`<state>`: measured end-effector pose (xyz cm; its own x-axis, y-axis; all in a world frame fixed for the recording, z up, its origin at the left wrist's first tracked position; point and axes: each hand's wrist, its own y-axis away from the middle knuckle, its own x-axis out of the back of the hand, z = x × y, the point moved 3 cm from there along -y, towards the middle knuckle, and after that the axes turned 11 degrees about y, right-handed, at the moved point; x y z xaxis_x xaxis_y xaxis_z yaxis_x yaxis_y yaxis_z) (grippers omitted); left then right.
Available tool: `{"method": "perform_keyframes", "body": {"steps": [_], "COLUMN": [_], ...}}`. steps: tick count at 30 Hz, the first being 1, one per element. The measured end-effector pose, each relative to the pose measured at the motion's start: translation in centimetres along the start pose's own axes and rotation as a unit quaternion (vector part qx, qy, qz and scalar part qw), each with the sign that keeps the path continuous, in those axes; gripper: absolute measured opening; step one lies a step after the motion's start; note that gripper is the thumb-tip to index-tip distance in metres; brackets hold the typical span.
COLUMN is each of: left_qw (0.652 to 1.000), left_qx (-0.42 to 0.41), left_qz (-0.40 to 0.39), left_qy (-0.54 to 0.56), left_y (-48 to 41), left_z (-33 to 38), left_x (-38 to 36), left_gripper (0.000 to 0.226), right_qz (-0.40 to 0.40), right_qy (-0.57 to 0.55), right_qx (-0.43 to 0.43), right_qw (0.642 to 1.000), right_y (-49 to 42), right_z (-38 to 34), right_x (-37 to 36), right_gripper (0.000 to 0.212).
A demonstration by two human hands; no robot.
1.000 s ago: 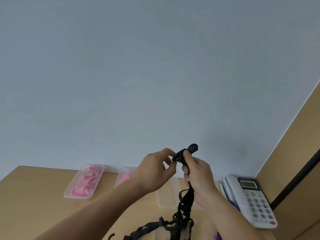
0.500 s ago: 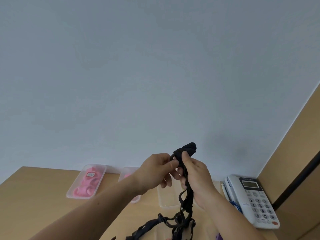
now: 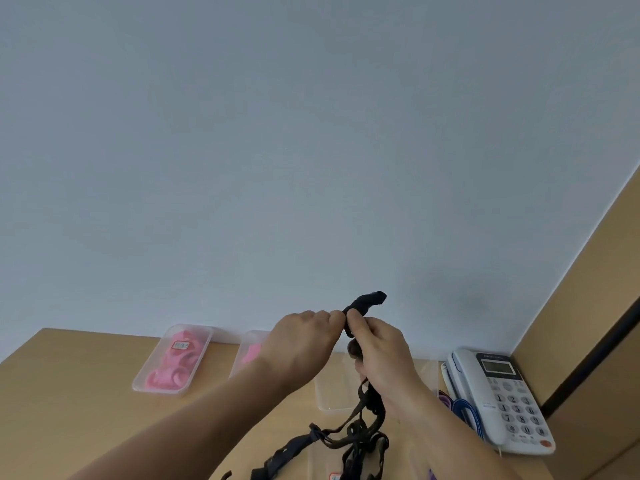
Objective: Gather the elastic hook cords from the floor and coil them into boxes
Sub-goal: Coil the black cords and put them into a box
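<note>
A black elastic hook cord hangs in loops from my hands above the wooden desk. Its upper end sticks up above my fingers. My right hand grips the cord with curled fingers. My left hand pinches the cord near its top, knuckles touching the right hand. A clear box lies on the desk behind the hanging cord. Two clear boxes hold pink cords: one on the left and one partly hidden behind my left wrist.
A white desk telephone stands at the right, by a wooden side panel. Blue and purple cords lie beside the phone. A plain pale wall fills the upper view. Another clear box shows near the bottom edge.
My left hand has closed in against the right and now pinches the cord near its top. The cord's upper end has bent over slightly. Both hands stay at about the same height.
</note>
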<state>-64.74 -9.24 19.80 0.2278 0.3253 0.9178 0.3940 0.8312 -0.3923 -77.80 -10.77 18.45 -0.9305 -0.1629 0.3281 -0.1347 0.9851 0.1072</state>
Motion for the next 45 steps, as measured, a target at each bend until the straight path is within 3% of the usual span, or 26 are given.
{"method": "perform_keyframes", "body": {"steps": [2,8,11,12,13,14,15,16,17,18,22,26,30,32,33,34,35,37,39,41,45], "left_qw": [0.999,0.995,0.998,0.991,0.956,0.877,0.777,0.697,0.652,0.642,0.683,0.672,0.725,0.697,0.677,0.657,0.643,0.635,0.646,0.672,0.779], "left_qx": [-0.002,-0.048,-0.014,0.044,0.125,0.207,0.258,0.279,0.273,0.258,0.233,0.235,0.25,0.268,0.273,0.285,0.286,0.277,0.288,0.294,0.258], "left_qz": [0.015,0.055,0.059,0.053,0.04,0.017,-0.002,-0.022,-0.05,-0.076,-0.052,-0.015,0.055,0.079,0.076,0.068,0.06,0.064,0.091,0.116,0.138], "left_qy": [-0.029,-0.061,0.01,0.112,0.264,0.433,0.574,0.66,0.705,0.718,0.69,0.702,0.639,0.661,0.679,0.694,0.707,0.719,0.701,0.67,0.554], "left_y": [0.2,1.0,0.9,0.8,0.6,0.6,0.5,0.3,0.2,0.1,0.6,1.0,1.2,1.3,1.2,1.1,1.1,1.1,1.1,1.1,1.0], "left_z": [0.0,0.7,0.8,0.7,0.6,0.6,0.7,0.6,0.6,0.8,0.4,0.7,0.3,0.1,0.0,-0.2,-0.4,-0.7,-1.2,-1.7,-1.2], "left_x": [0.3,-0.7,-0.5,-0.4,-0.4,-0.7,-0.9,-0.9,-0.7,-0.3,-0.5,-1.0,-1.1,-1.0,-1.0,-1.2,-1.2,-1.1,-0.8,-0.8,-0.4], "left_gripper": [0.036,0.036,0.037,0.036,0.039,0.044,0.048,0.045,0.04,0.039,0.045,0.031,0.024,0.032,0.047,0.076,0.076,0.049,0.024,0.016,0.013], "right_qz": [-0.012,-0.027,-0.035,-0.036,-0.034,-0.033,-0.032,-0.031,-0.031,-0.034,-0.061,-0.067,-0.091,-0.094,-0.095,-0.095,-0.095,-0.097,-0.105,-0.111,-0.096], "right_qy": [-0.031,-0.002,-0.066,-0.092,-0.115,-0.133,-0.146,-0.151,-0.145,-0.132,-0.078,-0.009,0.012,-0.007,-0.016,-0.024,-0.03,-0.031,-0.024,-0.02,-0.003], "right_qx": [-0.024,-0.029,-0.037,-0.035,-0.028,-0.018,-0.003,0.015,0.033,0.047,0.073,0.077,0.064,0.074,0.079,0.083,0.084,0.081,0.067,0.039,-0.018], "right_qw": [0.999,0.999,0.997,0.995,0.992,0.99,0.989,0.988,0.988,0.99,0.992,0.995,0.994,0.993,0.992,0.992,0.992,0.991,0.992,0.993,0.995], "right_y": [0.0,0.0,0.2,0.3,0.3,0.5,0.6,0.7,0.8,1.0,1.4,1.5,1.6,1.5,1.4,1.4,1.3,1.4,1.4,1.2,0.7], "right_z": [0.1,0.1,0.1,0.1,0.0,0.0,-0.1,-0.2,-0.2,-0.3,-0.3,-0.3,0.0,-0.2,-0.3,-0.4,-0.4,-0.3,-0.2,-0.1,-0.2], "right_x": [0.0,0.2,0.3,0.4,0.4,0.4,0.4,0.5,0.5,0.5,0.4,0.3,0.2,0.3,0.4,0.4,0.4,0.4,0.3,0.3,0.4], "right_gripper": [0.041,0.036,0.031,0.03,0.029,0.028,0.028,0.028,0.029,0.031,0.035,0.039,0.038,0.04,0.04,0.04,0.039,0.037,0.036,0.039,0.048]}}
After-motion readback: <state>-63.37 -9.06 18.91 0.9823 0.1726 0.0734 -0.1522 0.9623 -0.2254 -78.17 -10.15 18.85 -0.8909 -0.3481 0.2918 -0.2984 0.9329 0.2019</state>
